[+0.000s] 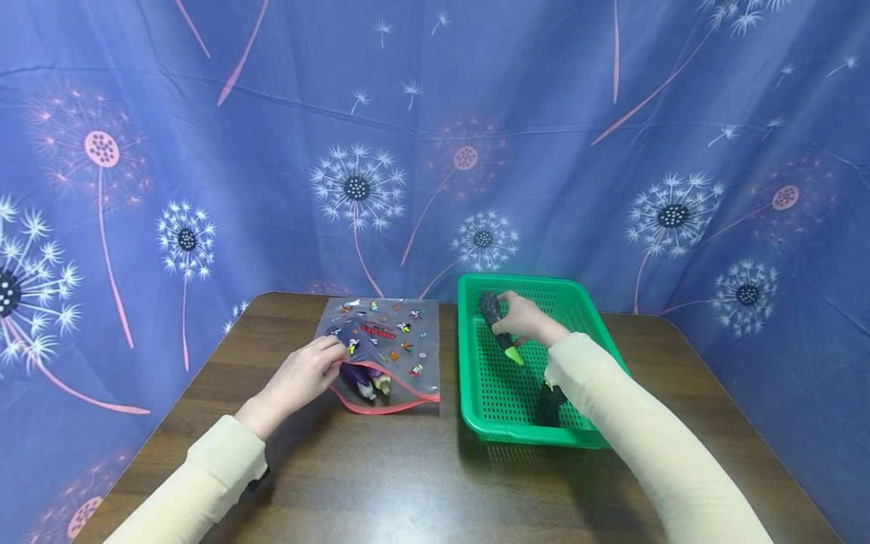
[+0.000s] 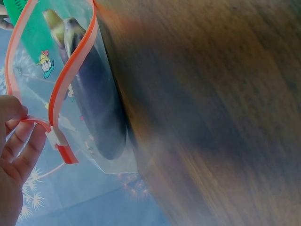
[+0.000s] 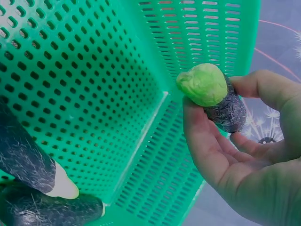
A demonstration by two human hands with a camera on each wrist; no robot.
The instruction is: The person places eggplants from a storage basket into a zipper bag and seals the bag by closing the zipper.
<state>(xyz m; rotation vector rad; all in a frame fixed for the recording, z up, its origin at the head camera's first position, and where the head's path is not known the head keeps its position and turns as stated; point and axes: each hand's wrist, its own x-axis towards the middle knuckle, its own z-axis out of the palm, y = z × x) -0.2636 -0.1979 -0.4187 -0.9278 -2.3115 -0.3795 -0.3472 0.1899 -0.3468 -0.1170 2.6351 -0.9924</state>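
My left hand [image 1: 302, 381] pinches the red zip edge of a clear printed zip bag [image 1: 414, 325], close to its white slider [image 2: 56, 136]. The bag's mouth gapes, and purple eggplants [image 2: 101, 110] lie inside with their stem ends toward the opening. Over the green basket [image 1: 469, 363], my right hand [image 1: 529, 321] grips a dark, rough-skinned long vegetable with a bright green tip [image 3: 204, 84], thumb on one side and fingers on the other. Two similar dark vegetables [image 3: 28, 150] lie on the basket floor; in the head view my right sleeve partly covers them.
A brown wooden table [image 1: 381, 483] carries the bag on the left and the basket on the right. The basket has raised slotted walls. Behind the table hangs a blue cloth [image 1: 421, 189] with a dandelion pattern.
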